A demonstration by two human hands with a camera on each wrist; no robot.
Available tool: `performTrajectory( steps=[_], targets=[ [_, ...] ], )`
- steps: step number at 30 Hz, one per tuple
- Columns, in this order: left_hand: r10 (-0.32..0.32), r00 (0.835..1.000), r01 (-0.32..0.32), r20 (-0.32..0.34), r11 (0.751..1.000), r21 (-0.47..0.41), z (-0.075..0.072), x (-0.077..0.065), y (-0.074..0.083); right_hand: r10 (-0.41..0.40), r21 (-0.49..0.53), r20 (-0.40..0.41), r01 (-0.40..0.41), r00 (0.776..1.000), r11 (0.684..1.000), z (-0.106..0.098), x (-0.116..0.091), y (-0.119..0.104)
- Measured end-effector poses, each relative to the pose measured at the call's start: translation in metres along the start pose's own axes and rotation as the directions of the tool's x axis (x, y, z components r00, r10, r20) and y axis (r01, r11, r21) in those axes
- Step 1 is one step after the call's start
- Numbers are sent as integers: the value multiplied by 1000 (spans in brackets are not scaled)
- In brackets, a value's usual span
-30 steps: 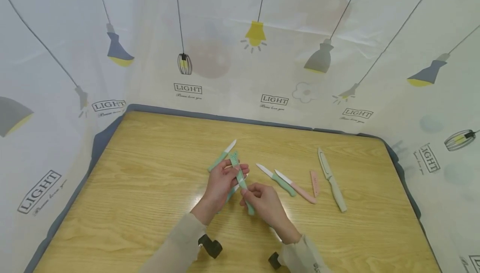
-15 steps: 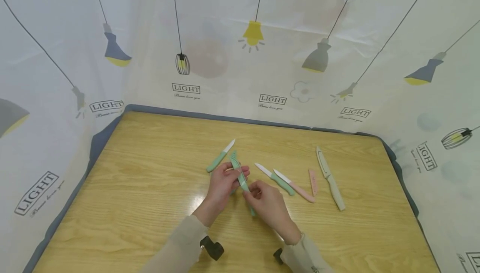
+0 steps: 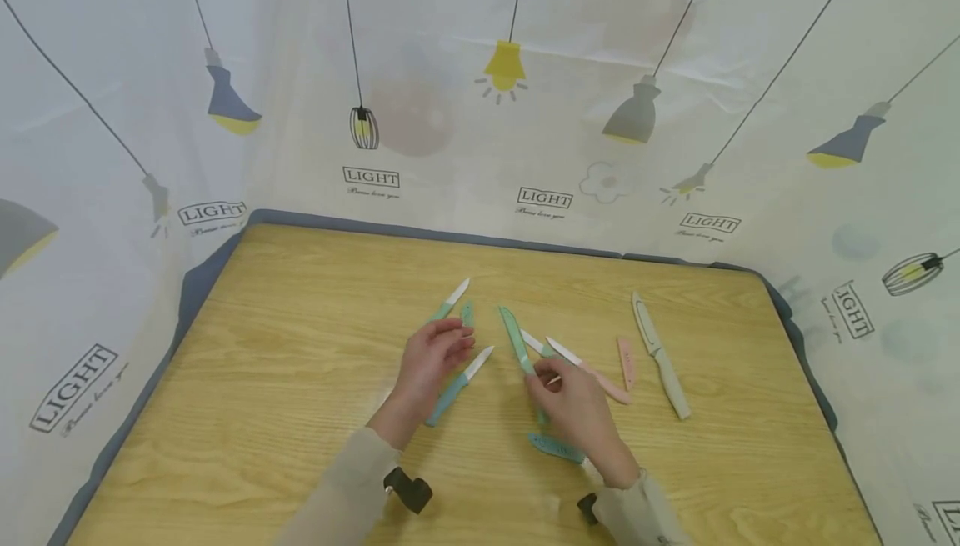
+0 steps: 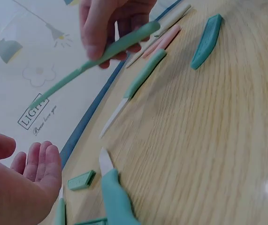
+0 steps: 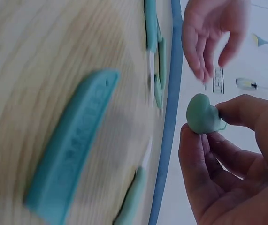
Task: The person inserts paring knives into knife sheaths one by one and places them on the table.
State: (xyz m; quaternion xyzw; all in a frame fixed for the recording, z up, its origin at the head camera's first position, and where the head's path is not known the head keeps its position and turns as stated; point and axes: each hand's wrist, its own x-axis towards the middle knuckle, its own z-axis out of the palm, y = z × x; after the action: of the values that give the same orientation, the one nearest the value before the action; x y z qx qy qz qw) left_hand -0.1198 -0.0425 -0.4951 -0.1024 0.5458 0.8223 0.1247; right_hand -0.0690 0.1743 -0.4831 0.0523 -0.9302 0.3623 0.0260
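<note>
My right hand (image 3: 576,406) pinches the handle of a green paring knife (image 3: 516,341) between thumb and fingers, above the table. A green sheath covers its blade; in the left wrist view the covered knife (image 4: 124,43) slants down to the left. My left hand (image 3: 429,361) holds nothing, its fingers relaxed and apart from the knife. Below it lies a teal-blue knife (image 3: 450,398) with a bare white blade. Beyond its fingertips are a green sheath (image 3: 467,313) and another bare green knife (image 3: 452,298), partly hidden by the hand. A teal sheath (image 5: 72,145) lies under my right wrist.
Right of my right hand lie a partly hidden green knife (image 4: 145,74), a pink knife (image 3: 566,352), a pink sheath (image 3: 627,363) and a cream knife (image 3: 672,385) with its blade covered. A printed cloth wall (image 3: 465,112) stands behind the wooden table (image 3: 315,296).
My left hand has let go of the green knife and drawn back left. My right hand has carried the knife rightward, so the teal-blue knife and the teal sheath show.
</note>
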Motion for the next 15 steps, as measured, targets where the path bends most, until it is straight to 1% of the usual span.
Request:
performTrajectory(
  steps=[4, 10, 12, 15],
  targets=[
    [19, 998, -18, -54, 999, 28, -7, 1, 4, 48, -32, -6, -49, 999, 998, -15, 0, 14],
    [66, 995, -65, -76, 998, 21, -23, -1, 13, 106, -78, -22, -107, 994, 991, -35, -4, 40],
    [71, 994, -70, -81, 997, 12, -29, -2, 15, 127, -91, -21, -128, 992, 988, -41, -6, 47],
    [81, 992, -78, -94, 996, 32, -37, -4, 20, 136, -106, -27, -138, 990, 985, -51, -9, 58]
  ],
)
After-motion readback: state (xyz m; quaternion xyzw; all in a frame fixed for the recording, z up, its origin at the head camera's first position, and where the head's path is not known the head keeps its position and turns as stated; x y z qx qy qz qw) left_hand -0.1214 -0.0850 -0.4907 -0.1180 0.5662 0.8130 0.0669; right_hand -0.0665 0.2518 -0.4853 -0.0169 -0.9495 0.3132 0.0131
